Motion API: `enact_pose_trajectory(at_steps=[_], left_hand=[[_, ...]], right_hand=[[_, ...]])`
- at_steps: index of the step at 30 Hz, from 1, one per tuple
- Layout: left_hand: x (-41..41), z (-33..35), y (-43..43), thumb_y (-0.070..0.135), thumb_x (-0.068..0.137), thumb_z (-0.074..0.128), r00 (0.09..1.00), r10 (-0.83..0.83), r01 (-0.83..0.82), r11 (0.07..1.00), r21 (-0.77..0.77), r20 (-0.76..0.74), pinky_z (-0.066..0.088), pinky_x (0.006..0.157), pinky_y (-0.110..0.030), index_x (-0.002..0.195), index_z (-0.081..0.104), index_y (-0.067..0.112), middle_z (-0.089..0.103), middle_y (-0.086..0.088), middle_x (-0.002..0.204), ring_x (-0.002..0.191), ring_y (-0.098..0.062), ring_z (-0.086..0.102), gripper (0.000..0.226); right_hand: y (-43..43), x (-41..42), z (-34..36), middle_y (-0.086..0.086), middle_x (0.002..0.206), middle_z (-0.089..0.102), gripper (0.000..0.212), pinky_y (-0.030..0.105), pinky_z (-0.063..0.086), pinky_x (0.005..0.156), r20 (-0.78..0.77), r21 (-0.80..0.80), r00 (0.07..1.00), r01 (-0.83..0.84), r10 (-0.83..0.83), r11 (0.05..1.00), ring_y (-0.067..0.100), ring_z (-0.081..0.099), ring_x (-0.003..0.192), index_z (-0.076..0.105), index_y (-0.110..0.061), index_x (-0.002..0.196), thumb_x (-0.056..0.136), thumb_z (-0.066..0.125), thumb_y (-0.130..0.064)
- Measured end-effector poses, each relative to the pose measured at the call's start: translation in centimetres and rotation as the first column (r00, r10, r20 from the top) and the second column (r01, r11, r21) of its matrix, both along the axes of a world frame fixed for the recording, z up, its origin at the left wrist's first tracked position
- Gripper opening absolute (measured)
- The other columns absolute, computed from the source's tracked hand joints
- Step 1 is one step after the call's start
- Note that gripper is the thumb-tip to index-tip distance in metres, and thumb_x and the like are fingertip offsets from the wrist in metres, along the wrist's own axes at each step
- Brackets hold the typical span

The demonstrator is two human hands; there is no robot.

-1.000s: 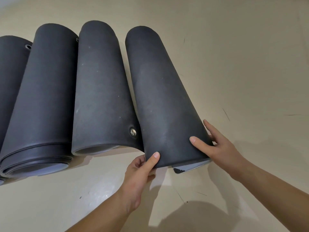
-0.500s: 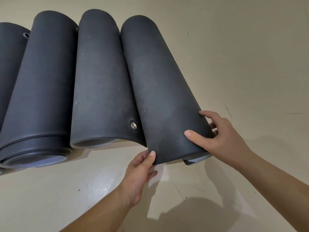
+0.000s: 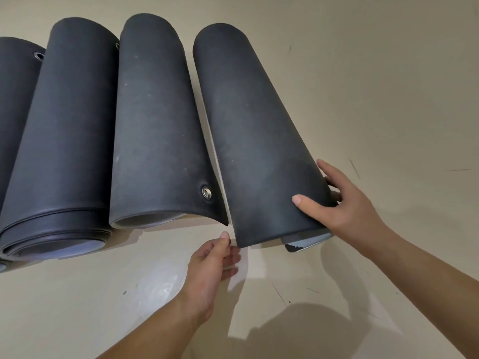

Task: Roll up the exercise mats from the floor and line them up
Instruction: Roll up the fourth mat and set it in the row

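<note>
Beige floor (image 3: 375,86) — matte charcoal mats (image 3: 155,125), rolled; right hand (image 3: 347,211) grips rightmost mat (image 3: 259,151).

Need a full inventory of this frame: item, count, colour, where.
rolled mats: four, dark grey, lying side by side on the floor; the leftmost is cut off by the frame edge
rightmost mat: one of the four, narrow gap to its neighbour, pale inner layer poking out at the near end
eyelets: two clear, metal, one on the third mat's loose corner, one on the leftmost mat
floor: one, beige, scuffed
left hand: one, by the rightmost mat's near-left corner, thumb off it
right hand: one, grips the rightmost mat's near end, thumb on top
</note>
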State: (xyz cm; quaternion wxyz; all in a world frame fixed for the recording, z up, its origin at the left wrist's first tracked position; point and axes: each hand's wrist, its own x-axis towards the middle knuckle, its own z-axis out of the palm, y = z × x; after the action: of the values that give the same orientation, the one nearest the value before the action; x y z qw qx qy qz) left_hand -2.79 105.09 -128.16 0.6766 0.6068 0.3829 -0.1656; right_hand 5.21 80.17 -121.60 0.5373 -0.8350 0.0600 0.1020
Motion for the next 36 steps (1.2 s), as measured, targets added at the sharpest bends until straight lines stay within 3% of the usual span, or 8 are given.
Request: enact_pose_trajectory(at_steps=[5, 8, 12, 19, 22, 25, 31, 36], left_hand=[[0.1, 1.2, 0.2, 0.044, 0.1, 0.066, 0.998, 0.032, -0.033, 0.999, 0.027, 0.05, 0.061, 0.097, -0.047, 0.106, 0.074, 0.003, 0.08, -0.014, 0.098, 0.104, -0.034, 0.075, 0.043], [0.1, 2.4, -0.4, 0.066, 0.083, 0.074, 0.989, -0.061, 0.047, 0.993, 0.104, 0.135, 0.06, 0.097, -0.043, 0.099, 0.077, 0.011, 0.079, -0.009, 0.093, 0.099, -0.027, 0.075, 0.057], [0.2, 2.7, -0.8, 0.089, 0.068, 0.069, 0.979, -0.157, 0.137, 0.98, 0.146, 0.132, 0.061, 0.095, -0.042, 0.101, 0.077, 0.019, 0.079, 0.0, 0.095, 0.097, -0.018, 0.075, 0.077], [0.5, 0.6, -0.8, 0.084, 0.076, 0.059, 0.974, -0.228, 0.221, 0.95, -0.22, -0.007, 0.062, 0.097, -0.046, 0.134, 0.067, 0.029, 0.077, 0.001, 0.125, 0.116, -0.013, 0.072, 0.08], [0.1, 0.2, -0.4, 0.078, 0.073, 0.065, 0.989, -0.146, 0.145, 0.984, -0.1, -0.001, 0.063, 0.093, -0.049, 0.123, 0.074, 0.021, 0.078, -0.006, 0.118, 0.107, -0.024, 0.076, 0.076], [0.0, 0.1, 0.2, 0.07, 0.072, 0.073, 0.996, -0.089, 0.089, 0.995, -0.053, -0.002, 0.064, 0.09, -0.048, 0.117, 0.072, 0.005, 0.078, -0.013, 0.112, 0.105, -0.032, 0.075, 0.079], [0.2, 0.8, 0.2, 0.055, 0.092, 0.071, 0.992, -0.123, 0.123, 0.992, 0.01, -0.016, 0.064, 0.088, -0.049, 0.114, 0.067, -0.005, 0.078, -0.018, 0.107, 0.102, -0.036, 0.075, 0.064], [0.3, 1.6, 0.8, 0.052, 0.097, 0.067, 0.996, -0.083, 0.084, 0.993, 0.085, -0.019, 0.064, 0.078, -0.045, 0.105, 0.072, 0.001, 0.077, -0.018, 0.098, 0.08, -0.029, 0.076, 0.052]], right_hand=[[-1.0, -0.2, -0.2, -0.018, 0.131, 0.061, 0.081, 0.012, 0.053, 0.072, -0.114, 0.059, 0.991, 0.071, -0.064, 0.996, 0.002, 0.067, 0.11, 0.051, -0.049, 0.144, 0.072, 0.089, -0.051], [-0.1, -0.4, -0.5, -0.016, 0.126, 0.061, 0.08, 0.011, 0.054, 0.067, -0.138, 0.101, 0.989, 0.066, -0.051, 0.993, 0.004, 0.069, 0.106, 0.051, -0.056, 0.139, 0.069, 0.091, -0.052], [1.2, 0.5, -0.4, -0.012, 0.128, 0.054, 0.098, 0.03, 0.057, 0.091, -0.139, 0.013, 0.989, 0.051, -0.048, 0.999, 0.01, 0.064, 0.113, 0.052, -0.06, 0.139, 0.051, 0.094, -0.071], [2.1, 1.3, 0.7, -0.019, 0.118, 0.046, 0.069, 0.023, 0.044, 0.097, 0.079, -0.224, 0.996, -0.022, 0.041, 0.974, 0.003, 0.052, 0.117, 0.056, -0.055, 0.137, 0.074, 0.079, -0.068], [2.2, 1.6, -0.1, -0.017, 0.116, 0.04, 0.074, 0.026, 0.04, 0.096, 0.078, -0.364, 0.992, -0.066, 0.1, 0.929, 0.012, 0.045, 0.119, 0.049, -0.059, 0.141, 0.073, 0.076, -0.071], [2.2, 1.4, -0.7, -0.011, 0.13, 0.037, 0.076, 0.031, 0.04, 0.1, 0.016, -0.409, 0.995, -0.088, 0.103, 0.908, 0.015, 0.035, 0.126, 0.042, -0.063, 0.142, 0.074, 0.074, -0.072], [2.3, 1.1, -1.0, -0.014, 0.133, 0.043, 0.079, 0.031, 0.04, 0.092, 0.017, -0.466, 0.996, -0.067, 0.085, 0.882, 0.012, 0.033, 0.126, 0.039, -0.06, 0.145, 0.075, 0.072, -0.075], [1.9, 0.0, 0.0, -0.02, 0.134, 0.046, 0.076, 0.026, 0.039, 0.098, 0.071, -0.278, 0.997, 0.012, 0.008, 0.96, -0.003, 0.045, 0.122, 0.043, -0.05, 0.148, 0.08, 0.073, -0.07]])
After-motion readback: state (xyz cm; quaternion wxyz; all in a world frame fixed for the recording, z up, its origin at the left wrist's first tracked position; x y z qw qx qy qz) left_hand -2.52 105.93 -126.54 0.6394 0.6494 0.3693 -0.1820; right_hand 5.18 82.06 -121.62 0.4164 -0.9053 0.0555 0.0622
